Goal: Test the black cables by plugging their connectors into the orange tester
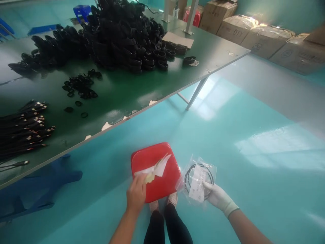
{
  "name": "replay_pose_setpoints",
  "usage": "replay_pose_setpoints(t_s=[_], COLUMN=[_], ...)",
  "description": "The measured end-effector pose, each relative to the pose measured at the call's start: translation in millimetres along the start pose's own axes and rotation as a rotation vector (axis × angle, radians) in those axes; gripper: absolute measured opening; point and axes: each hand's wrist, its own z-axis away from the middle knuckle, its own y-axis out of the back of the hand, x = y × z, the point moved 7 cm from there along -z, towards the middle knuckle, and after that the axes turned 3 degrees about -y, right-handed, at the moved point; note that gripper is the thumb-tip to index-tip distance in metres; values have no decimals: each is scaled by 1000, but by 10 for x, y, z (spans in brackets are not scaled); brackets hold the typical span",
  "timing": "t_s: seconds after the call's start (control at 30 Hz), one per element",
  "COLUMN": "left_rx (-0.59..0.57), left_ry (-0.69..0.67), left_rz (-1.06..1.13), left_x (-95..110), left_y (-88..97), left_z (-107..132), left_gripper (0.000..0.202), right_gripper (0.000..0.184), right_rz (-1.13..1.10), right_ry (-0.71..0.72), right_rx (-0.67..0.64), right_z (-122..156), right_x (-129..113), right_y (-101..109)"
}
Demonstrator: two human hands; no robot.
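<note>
My left hand is bare and closed over the red stool. Its fingers grip a thin, folded white and pale-yellow piece, paper or cloth; I cannot tell which. My right hand wears a white glove and is pinched on a clear plastic bag beside the stool. Inside the bag lie a coiled black cable and a printed white slip. The red stool stands on the floor just before my feet, its seat partly behind the white and yellow piece.
A green-topped table with a chipped edge runs across the left and back. On it are a big heap of black coiled cables, small black loops and a cable bundle. Cartons line the right wall; a blue stool is under the table.
</note>
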Motion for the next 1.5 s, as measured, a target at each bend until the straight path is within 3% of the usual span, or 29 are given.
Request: replay_pose_setpoints(t_s=[0.1,0.2,0.4,0.57,0.67,0.8,0.93,1.03,1.13,1.23,1.4,1.5], left_rx=[102,149,170,255,301,341,387,384,271,211,302,346], left_ry=[-253,-395,-460,-454,-363,-79,214,352,311,173,-103,-199], left_rz=[-51,-80,-135,-169,-180,-255,-385,-453,-449,-448,-454,-418], left_x=[350,622,987,1322,1599,1775,1610,1422,1351,1428,1651,1705], left_y=[185,401,886,1227,1306,1311,1433,1556,1461,1127,482,373], left_z=[158,219,55,-114,-286,-562,-683,-667,-605,-427,-97,-38], left_gripper=[15,19,20,23,18,13,26,32,29,23,28,25], right_gripper=[31,31,31,34,39,34,32,38,42,43,42,43], right_rz=[-19,-26,-45,1,14,58,210,283,311,321,353,357], right_ry=[21,33,-6,20,94,218,136,57,3,-77,-205,-219], right_rx=[-18,-36,-89,-219,-321,-350,-415,-456,-502,-509,-466,-407], right_z=[-5,136,572,827,934,974,968,983,985,942,850,817], right_x=[118,217,341,193,-178,-1040,-1752,-1988,-1979,-1806,-1436,-1265], right_y=[-101,-189,-315,-600,-792,-767,-563,-451,-447,-434,-292,-253])
